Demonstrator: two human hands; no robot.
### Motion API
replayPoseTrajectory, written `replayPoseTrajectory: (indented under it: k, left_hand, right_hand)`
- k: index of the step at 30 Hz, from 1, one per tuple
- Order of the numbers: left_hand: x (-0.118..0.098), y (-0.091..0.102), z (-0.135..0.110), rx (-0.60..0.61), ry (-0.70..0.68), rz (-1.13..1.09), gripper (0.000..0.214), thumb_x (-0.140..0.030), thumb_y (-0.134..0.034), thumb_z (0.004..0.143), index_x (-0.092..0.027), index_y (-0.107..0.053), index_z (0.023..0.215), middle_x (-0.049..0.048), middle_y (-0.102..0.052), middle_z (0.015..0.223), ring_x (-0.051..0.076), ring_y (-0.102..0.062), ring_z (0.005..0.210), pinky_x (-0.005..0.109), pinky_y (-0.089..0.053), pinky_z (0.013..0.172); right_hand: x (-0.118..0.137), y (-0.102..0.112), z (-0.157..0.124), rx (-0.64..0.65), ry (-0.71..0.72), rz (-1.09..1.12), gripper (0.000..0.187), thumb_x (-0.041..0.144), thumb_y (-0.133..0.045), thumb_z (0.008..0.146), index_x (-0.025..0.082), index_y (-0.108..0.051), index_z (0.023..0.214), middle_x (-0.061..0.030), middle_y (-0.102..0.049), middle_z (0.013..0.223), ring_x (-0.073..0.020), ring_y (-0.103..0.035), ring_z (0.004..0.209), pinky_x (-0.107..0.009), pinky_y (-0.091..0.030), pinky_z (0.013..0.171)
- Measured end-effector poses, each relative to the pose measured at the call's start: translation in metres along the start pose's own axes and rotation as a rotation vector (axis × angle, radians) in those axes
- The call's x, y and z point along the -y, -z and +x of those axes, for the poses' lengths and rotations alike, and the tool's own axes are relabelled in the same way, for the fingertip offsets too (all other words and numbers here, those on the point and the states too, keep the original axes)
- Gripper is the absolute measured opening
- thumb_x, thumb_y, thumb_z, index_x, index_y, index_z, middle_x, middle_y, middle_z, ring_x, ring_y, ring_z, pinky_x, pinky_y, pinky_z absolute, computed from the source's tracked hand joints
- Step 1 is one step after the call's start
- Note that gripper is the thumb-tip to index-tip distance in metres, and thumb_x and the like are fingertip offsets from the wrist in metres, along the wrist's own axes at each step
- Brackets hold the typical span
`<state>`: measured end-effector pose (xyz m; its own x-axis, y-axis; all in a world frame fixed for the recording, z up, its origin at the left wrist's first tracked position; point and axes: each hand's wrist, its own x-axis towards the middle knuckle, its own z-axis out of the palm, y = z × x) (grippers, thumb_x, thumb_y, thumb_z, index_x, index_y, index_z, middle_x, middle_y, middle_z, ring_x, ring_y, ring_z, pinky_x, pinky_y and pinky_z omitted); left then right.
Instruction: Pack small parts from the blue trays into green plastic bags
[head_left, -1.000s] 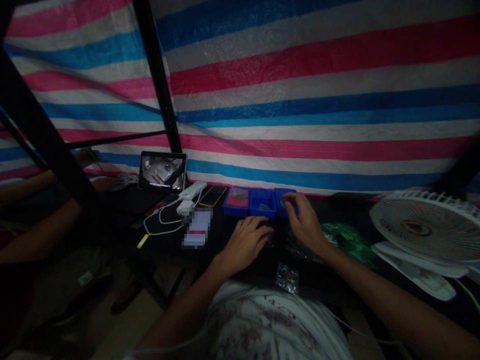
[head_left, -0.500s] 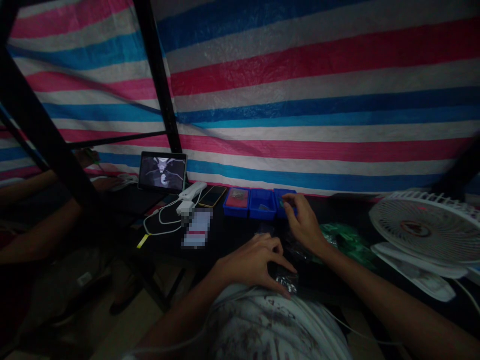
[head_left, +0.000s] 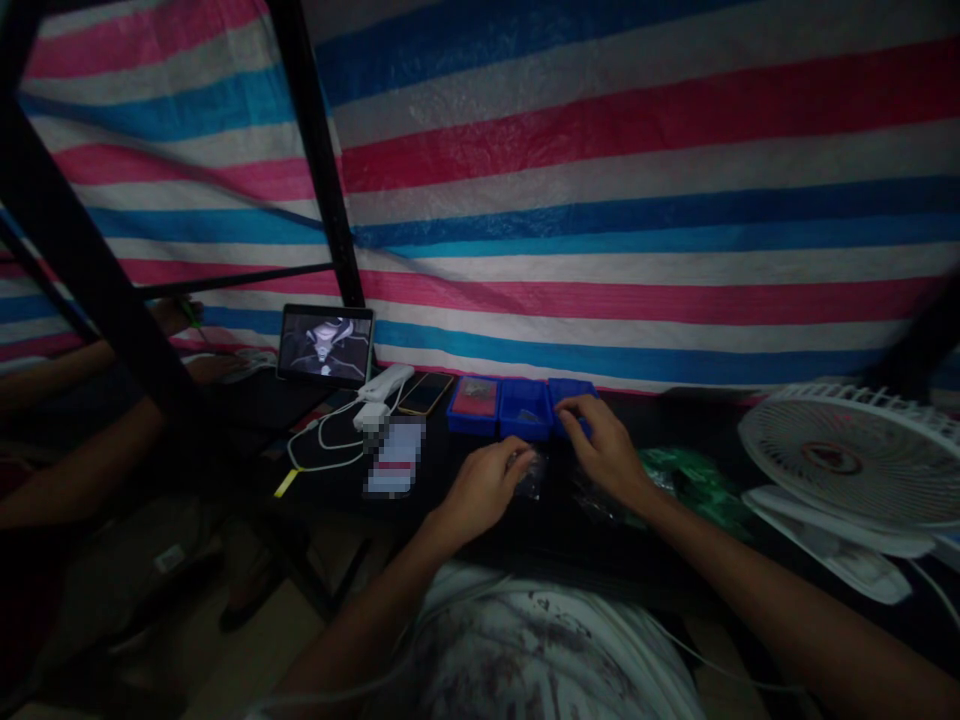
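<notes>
Left hand [head_left: 480, 490], half closed, has its curled fingertips at a small clear plastic bag [head_left: 532, 478] just in front of the row of three blue plastic bins [head_left: 525, 432], though whether they pinch the film cannot be told; taking it by one edge would likely keep it from crumpling. Right hand [head_left: 604, 440], thumb and forefinger bent toward each other, is at the right-end bin [head_left: 570, 389] of that row, any hold hidden in the dimness; lowering the fingertips lightly inside its rim should spare the row a nudge.

Prob. makeshift wkshop: striped tarp wall [head_left: 637, 225], sm. blue bins [head_left: 517, 398].
</notes>
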<state>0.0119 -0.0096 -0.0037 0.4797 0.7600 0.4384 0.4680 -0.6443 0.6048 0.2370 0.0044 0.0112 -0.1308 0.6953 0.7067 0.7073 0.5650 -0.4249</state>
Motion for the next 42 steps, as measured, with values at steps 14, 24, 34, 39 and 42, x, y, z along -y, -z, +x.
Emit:
replayPoseTrajectory:
  k: [14, 24, 34, 39, 42]
  left_hand:
    - [0.0007, -0.0036, 0.0011, -0.076, 0.021, 0.095, 0.025, -0.026, -0.037, 0.112, -0.024, -0.059, 0.103, -0.0005, -0.073, 0.089, 0.019, -0.070, 0.084, 0.031, -0.049, 0.082]
    - [0.0066, -0.0076, 0.0000, -0.146, 0.004, 0.120, 0.006, -0.027, -0.055, 0.106, -0.022, -0.059, 0.107, 0.0035, -0.070, 0.101, 0.021, -0.066, 0.094, 0.033, -0.051, 0.087]
    - [-0.0014, -0.0037, 0.0000, -0.122, -0.017, 0.172, 0.011, -0.021, -0.047, 0.106, -0.023, -0.057, 0.104, 0.0041, -0.067, 0.099, 0.022, -0.064, 0.093, 0.034, -0.051, 0.085]
    - [0.0006, -0.0058, -0.0001, -0.165, -0.009, 0.170, 0.013, -0.020, -0.045, 0.106, -0.024, -0.058, 0.108, 0.0050, -0.068, 0.104, 0.023, -0.065, 0.097, 0.035, -0.052, 0.088]
    - [0.0023, -0.0071, 0.0005, -0.177, 0.000, 0.154, 0.014, -0.021, -0.045, 0.107, -0.024, -0.058, 0.110, 0.0047, -0.069, 0.103, 0.022, -0.066, 0.098, 0.035, -0.052, 0.090]
  right_hand:
    - [0.0060, -0.0001, -0.0057, 0.378, 0.191, 0.101, 0.025, 0.044, -0.054, 0.107, 0.023, -0.068, 0.108, -0.0067, -0.073, 0.097, -0.0237, -0.067, 0.088, -0.037, -0.049, 0.083]
    - [0.0051, -0.0028, -0.0078, 0.352, 0.145, 0.120, 0.022, 0.039, -0.051, 0.109, 0.024, -0.066, 0.106, -0.0047, -0.073, 0.096, -0.0223, -0.067, 0.086, -0.034, -0.050, 0.079]
    - [0.0096, 0.0002, -0.0044, 0.335, 0.207, 0.119, 0.020, 0.037, -0.051, 0.109, 0.023, -0.062, 0.101, -0.0072, -0.065, 0.097, -0.0235, -0.062, 0.091, -0.036, -0.051, 0.083]
    - [0.0090, -0.0019, -0.0050, 0.308, 0.196, 0.141, 0.018, 0.037, -0.051, 0.108, 0.024, -0.064, 0.105, -0.0077, -0.067, 0.098, -0.0251, -0.064, 0.092, -0.038, -0.052, 0.083]
    - [0.0070, -0.0034, -0.0061, 0.305, 0.186, 0.132, 0.019, 0.038, -0.052, 0.108, 0.024, -0.064, 0.108, -0.0076, -0.069, 0.097, -0.0259, -0.063, 0.091, -0.039, -0.052, 0.081]
